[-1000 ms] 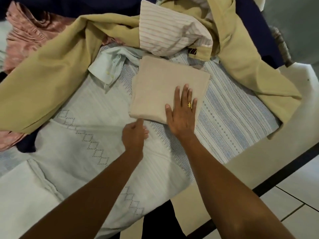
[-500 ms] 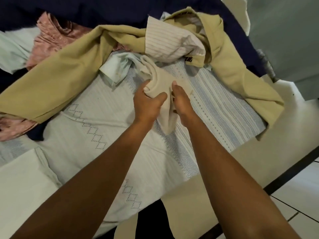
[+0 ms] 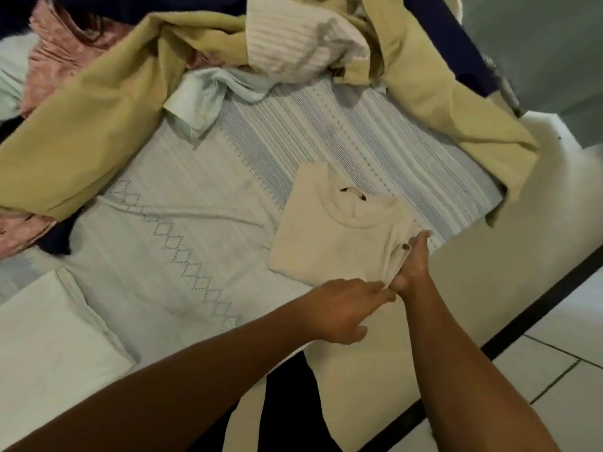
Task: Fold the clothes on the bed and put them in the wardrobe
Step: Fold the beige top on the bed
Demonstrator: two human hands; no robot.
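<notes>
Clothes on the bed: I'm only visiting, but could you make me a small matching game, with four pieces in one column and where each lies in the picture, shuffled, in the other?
Things
1. cream top
2. pink garment
3. mustard garment
4. white folded cloth

Places
A. top left corner
B. bottom left corner
C. centre right, folded flat
D. sprawled from the far left, over the top, down the right side

Pairs: 1-C, 2-A, 3-D, 4-B
</notes>
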